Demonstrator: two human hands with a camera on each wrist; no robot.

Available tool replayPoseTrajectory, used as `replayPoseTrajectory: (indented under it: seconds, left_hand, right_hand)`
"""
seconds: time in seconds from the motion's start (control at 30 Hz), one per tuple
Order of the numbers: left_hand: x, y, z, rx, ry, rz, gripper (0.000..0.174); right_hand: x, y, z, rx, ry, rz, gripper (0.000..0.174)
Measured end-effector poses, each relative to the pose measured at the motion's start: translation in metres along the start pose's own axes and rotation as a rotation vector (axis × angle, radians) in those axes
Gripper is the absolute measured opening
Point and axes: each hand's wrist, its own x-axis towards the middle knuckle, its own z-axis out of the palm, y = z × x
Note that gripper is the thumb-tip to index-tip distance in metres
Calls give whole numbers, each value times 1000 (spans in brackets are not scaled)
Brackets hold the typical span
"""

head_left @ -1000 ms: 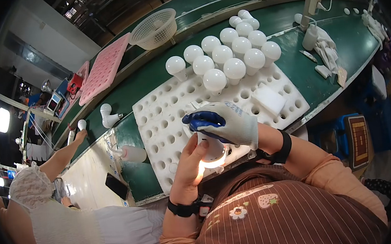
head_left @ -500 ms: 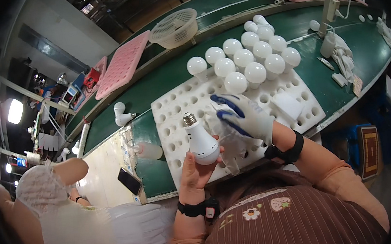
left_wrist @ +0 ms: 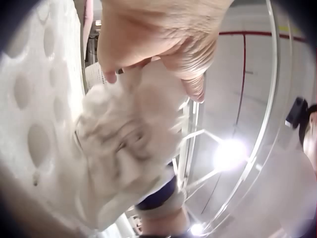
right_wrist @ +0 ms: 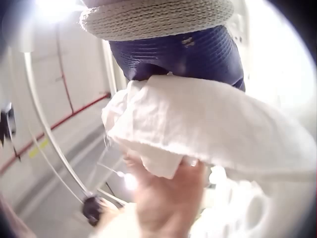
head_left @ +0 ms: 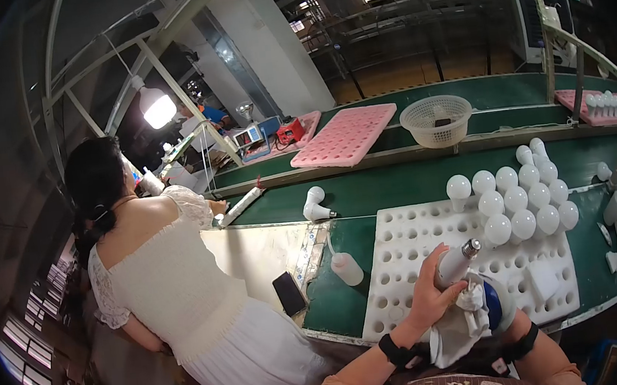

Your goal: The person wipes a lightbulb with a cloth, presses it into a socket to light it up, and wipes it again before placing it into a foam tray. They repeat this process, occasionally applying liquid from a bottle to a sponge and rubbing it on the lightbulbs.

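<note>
My bare left hand [head_left: 427, 294] grips a white light bulb [head_left: 451, 268] by its body, its metal screw cap pointing up and away. Bunched against the bulb's lower end is a white cloth [head_left: 452, 334], which hides the dome. My right hand [head_left: 499, 306], in a pale glove with a blue coated palm, holds the cloth from the other side. In the left wrist view the cloth [left_wrist: 124, 144] hangs below the left hand's fingers [left_wrist: 193, 87]. The right wrist view has the blue glove [right_wrist: 178, 54] gripping the folded cloth [right_wrist: 198, 124].
A white foam tray [head_left: 396, 258] full of holes lies beyond my hands, with several bulbs [head_left: 523, 224] standing at its far right. To the left are a squeeze bottle [head_left: 347, 269], a phone [head_left: 288, 293] and a person in white [head_left: 175, 272]. A basket [head_left: 435, 122] stands behind.
The bulb was glowing between both hands, then unlit in the left hand while the right reached the cloth. Now the cloth is against the bulb. The head view has tilted up and left.
</note>
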Motion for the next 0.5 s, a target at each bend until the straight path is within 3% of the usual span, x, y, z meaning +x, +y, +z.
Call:
replayPoseTrajectory:
  seconds: [0.03,0.07,0.1,0.13,0.17,0.2,0.23,0.3,0.33,0.37,0.4,0.43,0.5]
  left_hand:
    - [5,-16,4,-94,56,-26,78]
    - [14,-33,4,-48,99,-51,79]
    - [23,-45,1,-3,141,-76,79]
    - [36,-45,-6,-2,149,-65,79]
    - [52,-46,-14,-87,193,-280,80]
    - [69,-48,-19,-174,228,-496,81]
    - [84,-66,-25,-167,288,-520,81]
    - [116,-129,-40,-295,343,-529,86]
    - [130,-132,-51,-175,284,-649,91]
    - [136,-152,-55,-289,376,-563,97]
    - [138,-129,-51,-296,430,-571,99]
    - [137,-109,-46,-290,394,-611,102]
    - [136,-109,-31,-103,222,-578,83]
  right_hand:
    - [-3,-3,-4,-141,-34,-78,42]
    - [0,-14,-15,-425,-20,-351,37]
    - [-7,1,5,375,142,144,33]
    - [-9,3,0,355,213,289,32]
    - [-12,5,-5,333,289,436,31]
    - [-17,8,-5,365,332,464,31]
    - [-29,40,3,179,406,322,31]
    - [-48,73,8,223,388,468,35]
    - [-50,71,8,11,378,416,40]
    - [-56,63,6,-172,342,423,43]
    - [-56,63,8,-11,322,432,44]
    - [-57,63,9,-103,312,391,44]
    - [-51,52,7,26,274,454,41]
